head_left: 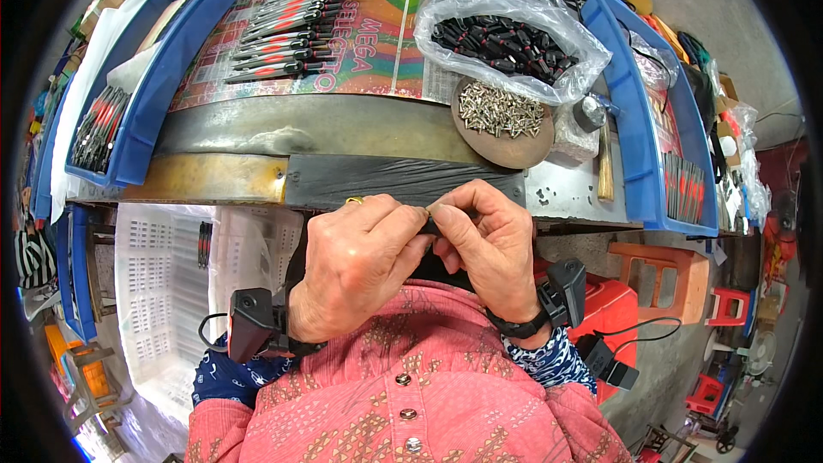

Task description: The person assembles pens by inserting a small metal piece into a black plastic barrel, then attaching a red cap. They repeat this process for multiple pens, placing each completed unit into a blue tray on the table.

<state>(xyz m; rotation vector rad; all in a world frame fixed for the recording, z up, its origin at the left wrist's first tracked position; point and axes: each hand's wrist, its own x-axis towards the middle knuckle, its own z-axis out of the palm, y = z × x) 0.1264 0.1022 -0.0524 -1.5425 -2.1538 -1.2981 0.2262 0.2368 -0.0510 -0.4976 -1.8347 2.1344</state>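
Cluttered surface (pixel 343 133) far, both hands, left hand (pixel 364 261) and right hand (pixel 484 244), pinch one small dark part (pixel 431 225) near chest.

Bench top (pixel 549 184): bare sheet metal, dull grey, scuffed. Strip (pixel 403 180) along front edge: matt black, looks like rubber. Bins (pixel 639 120): smooth blue plastic, slight sheen. Bag (pixel 514 30): clear glossy plastic film, crinkled; parts inside black plastic with red bits. Dish (pixel 506 146): matt brown, can't tell wood or rusty metal; screws (pixel 501 110) in it shiny bright metal. Hammer handle (pixel 605 167): plain wood. Tools (pixel 291 9) on the mat: black glossy handles, red trim. Mat (pixel 377 26): printed paper or card, satin. Crate (pixel 163 291): white plastic, perforated. Shirt (pixel 403 394): pink woven cloth, metal snaps. Ring (pixel 354 201) on left hand (pixel 356 261): polished gold-tone metal.
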